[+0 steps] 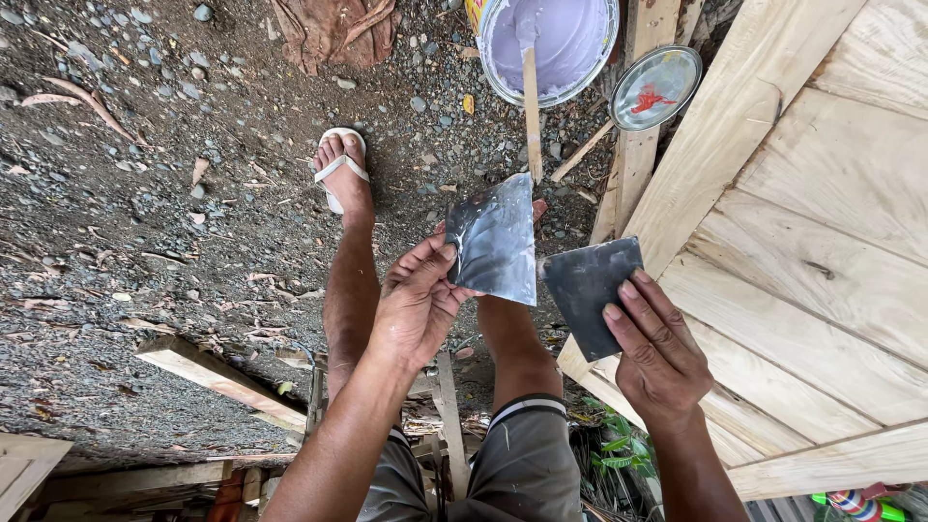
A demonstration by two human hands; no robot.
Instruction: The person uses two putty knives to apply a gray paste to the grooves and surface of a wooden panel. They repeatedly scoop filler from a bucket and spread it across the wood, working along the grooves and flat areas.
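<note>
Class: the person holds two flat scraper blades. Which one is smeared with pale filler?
The shinier blade in the left hand, the left blade, carries a pale smear along its edge; the right blade, held by the right hand, is dull, dark and clean.

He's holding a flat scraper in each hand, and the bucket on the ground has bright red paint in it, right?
Not quite. The head view shows the bucket holds pale lilac paint, not red; the only red is a smear on the round lid beside it. The left hand and right hand do each hold a flat scraper.
</note>
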